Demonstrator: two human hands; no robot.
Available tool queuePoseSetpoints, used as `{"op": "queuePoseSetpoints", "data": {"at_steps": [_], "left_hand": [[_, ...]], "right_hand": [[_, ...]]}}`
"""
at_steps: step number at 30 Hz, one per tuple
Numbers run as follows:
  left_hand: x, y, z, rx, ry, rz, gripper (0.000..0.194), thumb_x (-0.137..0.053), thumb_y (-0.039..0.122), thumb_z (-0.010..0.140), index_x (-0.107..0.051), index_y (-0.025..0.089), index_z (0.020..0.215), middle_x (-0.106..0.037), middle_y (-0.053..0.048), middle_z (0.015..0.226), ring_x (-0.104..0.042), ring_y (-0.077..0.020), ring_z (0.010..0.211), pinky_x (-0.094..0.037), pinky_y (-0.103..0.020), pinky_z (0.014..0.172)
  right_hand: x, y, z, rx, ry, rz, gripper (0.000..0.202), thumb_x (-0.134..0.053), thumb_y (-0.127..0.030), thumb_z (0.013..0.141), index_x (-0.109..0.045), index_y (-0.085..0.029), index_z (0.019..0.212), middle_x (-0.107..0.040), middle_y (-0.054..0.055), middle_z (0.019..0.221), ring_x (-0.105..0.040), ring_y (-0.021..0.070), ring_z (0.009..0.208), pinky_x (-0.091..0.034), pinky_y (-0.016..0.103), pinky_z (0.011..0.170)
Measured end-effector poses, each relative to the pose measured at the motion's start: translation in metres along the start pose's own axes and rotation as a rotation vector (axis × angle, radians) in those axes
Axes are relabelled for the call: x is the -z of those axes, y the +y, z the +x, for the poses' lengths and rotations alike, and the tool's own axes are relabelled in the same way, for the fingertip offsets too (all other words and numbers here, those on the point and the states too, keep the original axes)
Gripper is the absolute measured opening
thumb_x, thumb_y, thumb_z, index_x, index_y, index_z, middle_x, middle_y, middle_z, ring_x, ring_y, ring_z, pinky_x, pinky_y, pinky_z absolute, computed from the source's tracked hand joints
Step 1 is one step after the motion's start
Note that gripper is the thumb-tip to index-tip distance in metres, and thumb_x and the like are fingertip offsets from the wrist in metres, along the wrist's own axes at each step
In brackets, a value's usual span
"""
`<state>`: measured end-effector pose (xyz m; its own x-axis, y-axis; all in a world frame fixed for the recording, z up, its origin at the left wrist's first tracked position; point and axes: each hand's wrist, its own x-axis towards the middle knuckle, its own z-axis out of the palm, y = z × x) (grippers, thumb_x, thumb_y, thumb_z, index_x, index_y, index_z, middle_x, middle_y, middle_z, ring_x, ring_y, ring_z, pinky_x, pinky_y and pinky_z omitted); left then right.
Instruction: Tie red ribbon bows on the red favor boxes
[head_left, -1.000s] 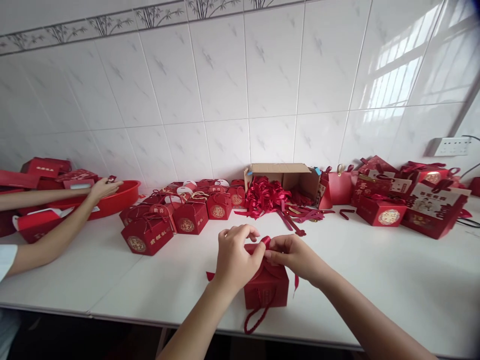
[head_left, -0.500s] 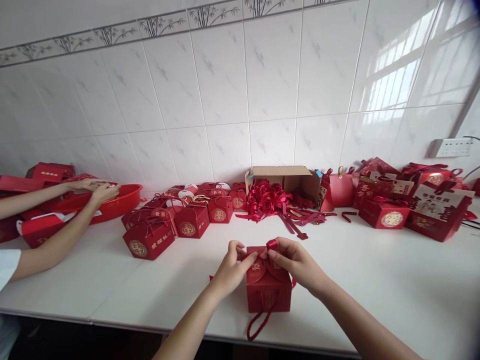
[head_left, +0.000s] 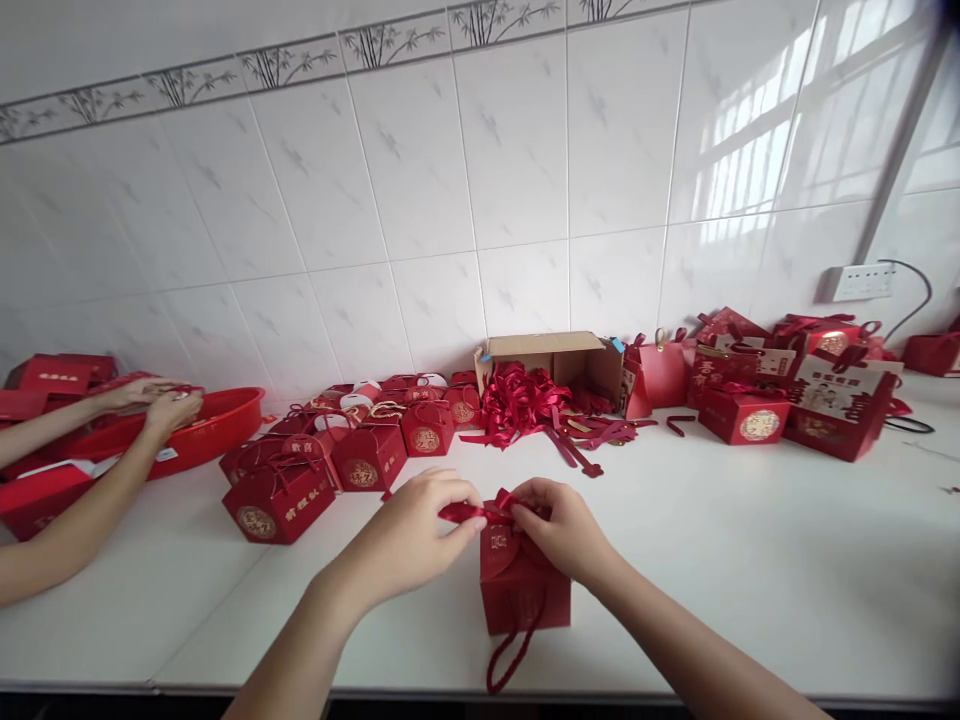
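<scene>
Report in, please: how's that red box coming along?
Left hand, right hand: both pinching ribbon. Red box: upright beneath. Cord handle: out front, clear of hands.

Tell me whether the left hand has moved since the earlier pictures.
Yes: judged against the cardboard box, the left hand has shifted left; it now pinches red ribbon.

Left forearm (head_left: pixel 309 645), lower edge left of centre: bare as far as I can see, slim, smooth-outlined, narrowing to a bare wrist (head_left: pixel 349 578). Right forearm (head_left: pixel 682 645), lower right: also bare, slender, with the same even taper. Left hand (head_left: pixel 412 530), just below mid-frame: bare, rounded at the knuckles. Right hand (head_left: pixel 562 530), slightly right of it: bare, similar in build. Fingernails too small to judge from here. Upper arms and any sleeves fall outside the frame.
</scene>
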<state>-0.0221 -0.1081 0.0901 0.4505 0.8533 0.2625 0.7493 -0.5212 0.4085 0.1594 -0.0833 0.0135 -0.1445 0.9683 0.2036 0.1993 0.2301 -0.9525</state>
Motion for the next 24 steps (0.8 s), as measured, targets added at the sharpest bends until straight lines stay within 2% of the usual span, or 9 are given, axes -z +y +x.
{"op": "queuePoseSetpoints", "data": {"at_steps": [3,6,8,10,12,14,16,19,24], "left_hand": [[0.010,0.019,0.020,-0.151,-0.075,0.252,0.020,-0.050,0.029,0.081,-0.069,0.028,0.074,-0.060,-0.005,0.081,-0.053,-0.0246,0.087,-0.041,-0.035,0.075],[0.004,0.025,0.051,-0.317,-0.067,0.338,0.018,-0.056,0.023,0.077,-0.070,0.030,0.066,-0.062,-0.002,0.087,-0.050,-0.0252,0.094,-0.036,-0.040,0.086],[-0.006,0.023,0.068,-0.342,0.012,0.329,0.016,-0.062,0.018,0.071,-0.068,0.028,0.060,-0.063,0.000,0.091,-0.050,-0.0256,0.099,-0.032,-0.043,0.090],[-0.016,0.018,0.076,-0.290,0.116,0.327,0.012,-0.060,0.017,0.071,-0.069,0.027,0.070,-0.061,-0.003,0.099,-0.048,-0.0286,0.105,-0.030,-0.046,0.092],[-0.025,0.012,0.070,-0.175,0.259,0.275,0.015,-0.052,0.021,0.080,-0.066,0.022,0.083,-0.060,-0.007,0.095,-0.051,-0.0271,0.099,-0.035,-0.044,0.086],[-0.032,0.007,0.054,-0.031,0.365,0.122,0.020,-0.043,0.029,0.088,-0.061,0.020,0.085,-0.058,-0.004,0.079,-0.054,-0.0209,0.078,-0.041,-0.035,0.072],[-0.039,0.002,0.034,0.061,0.320,-0.050,0.023,-0.049,0.040,0.085,-0.059,0.020,0.083,-0.056,-0.001,0.071,-0.054,-0.0176,0.067,-0.041,-0.029,0.062],[-0.051,-0.007,0.014,0.096,0.206,-0.254,0.020,-0.057,0.039,0.081,-0.062,0.020,0.078,-0.063,-0.002,0.078,-0.059,-0.0182,0.074,-0.044,-0.029,0.069],[-0.073,-0.015,0.005,0.095,0.263,-0.489,0.017,-0.051,0.032,0.086,-0.058,0.019,0.078,-0.064,-0.003,0.083,-0.060,-0.0183,0.085,-0.044,-0.031,0.083]], "right_hand": [[0.008,-0.003,0.001,0.000,-0.078,-0.012,0.007,-0.056,-0.021,0.071,-0.062,-0.018,0.071,-0.066,0.002,0.068,-0.060,0.0167,0.065,-0.044,0.027,0.063],[0.014,-0.006,-0.001,0.003,-0.161,-0.021,0.007,-0.058,-0.020,0.070,-0.063,-0.017,0.066,-0.061,-0.001,0.060,-0.053,0.0134,0.057,-0.039,0.025,0.056],[0.015,-0.006,-0.003,0.006,-0.186,0.001,0.012,-0.059,-0.025,0.073,-0.062,-0.016,0.065,-0.057,-0.002,0.057,-0.047,0.0116,0.054,-0.034,0.024,0.052],[0.015,-0.004,-0.004,0.023,-0.167,0.034,0.023,-0.058,-0.033,0.078,-0.061,-0.015,0.064,-0.056,-0.002,0.057,-0.045,0.0108,0.053,-0.033,0.023,0.051],[0.013,-0.002,-0.003,0.044,-0.140,0.060,0.033,-0.054,-0.041,0.082,-0.061,-0.015,0.063,-0.055,0.000,0.058,-0.044,0.0107,0.054,-0.033,0.024,0.052],[0.013,0.000,-0.002,0.049,-0.144,0.078,0.040,-0.050,-0.046,0.084,-0.061,-0.015,0.063,-0.056,0.000,0.059,-0.044,0.0111,0.055,-0.033,0.024,0.053],[0.013,0.001,-0.002,0.052,-0.161,0.099,0.042,-0.049,-0.050,0.084,-0.061,-0.015,0.064,-0.057,0.001,0.060,-0.047,0.0119,0.056,-0.035,0.024,0.054],[0.012,0.005,-0.004,0.057,-0.148,0.120,0.041,-0.051,-0.051,0.083,-0.060,-0.015,0.065,-0.061,0.003,0.065,-0.052,0.0138,0.060,-0.038,0.025,0.057],[0.002,0.013,-0.008,0.075,0.052,0.248,0.029,-0.059,-0.043,0.081,-0.047,-0.021,0.095,-0.067,-0.001,0.065,-0.057,0.0147,0.058,-0.041,0.024,0.055]]}}
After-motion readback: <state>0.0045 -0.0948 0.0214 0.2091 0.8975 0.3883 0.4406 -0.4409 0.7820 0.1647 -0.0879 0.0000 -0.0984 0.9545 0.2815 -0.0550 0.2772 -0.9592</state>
